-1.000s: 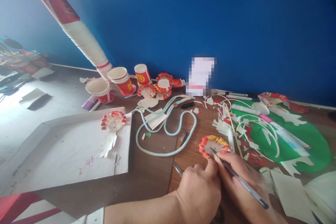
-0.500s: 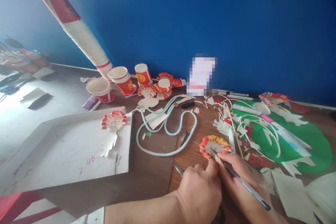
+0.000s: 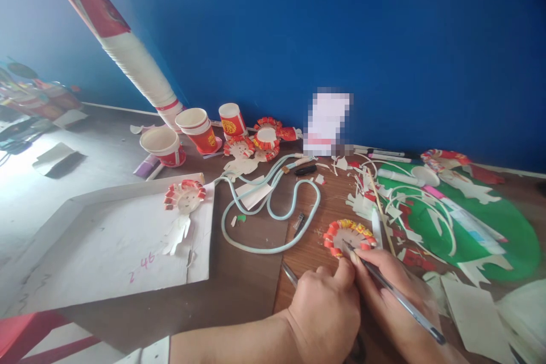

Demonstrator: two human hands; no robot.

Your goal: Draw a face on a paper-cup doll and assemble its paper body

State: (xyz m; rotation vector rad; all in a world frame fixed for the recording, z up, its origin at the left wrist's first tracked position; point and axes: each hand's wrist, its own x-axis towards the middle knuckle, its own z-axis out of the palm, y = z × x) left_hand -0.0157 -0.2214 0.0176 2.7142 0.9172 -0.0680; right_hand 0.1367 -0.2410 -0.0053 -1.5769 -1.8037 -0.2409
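Observation:
My right hand (image 3: 394,281) is closed round a pen (image 3: 401,298) with a clear barrel, its tip on the pale inside of a cut paper-cup doll (image 3: 341,237). Red and yellow curled strips ring this round piece, which lies on the table. Against its near rim, my left hand (image 3: 326,307) is closed with fingers curled and presses or pinches the edge. The lower part of the doll is hidden by my hands. Metal scissors (image 3: 290,274) stick out from under my left hand, mostly covered.
A light-blue cable (image 3: 273,216) loops across the middle. On the left, a white box lid (image 3: 106,256) carries a similar paper-cup doll (image 3: 187,196). Paper cups (image 3: 196,128) and a tall leaning cup stack (image 3: 136,68) stand behind. Paper scraps and markers lie on a green sheet (image 3: 516,227).
The rear end of the pen has swung slightly to the right, while its tip stays on the pale inside. My left hand and the paper-cup doll look almost unmoved.

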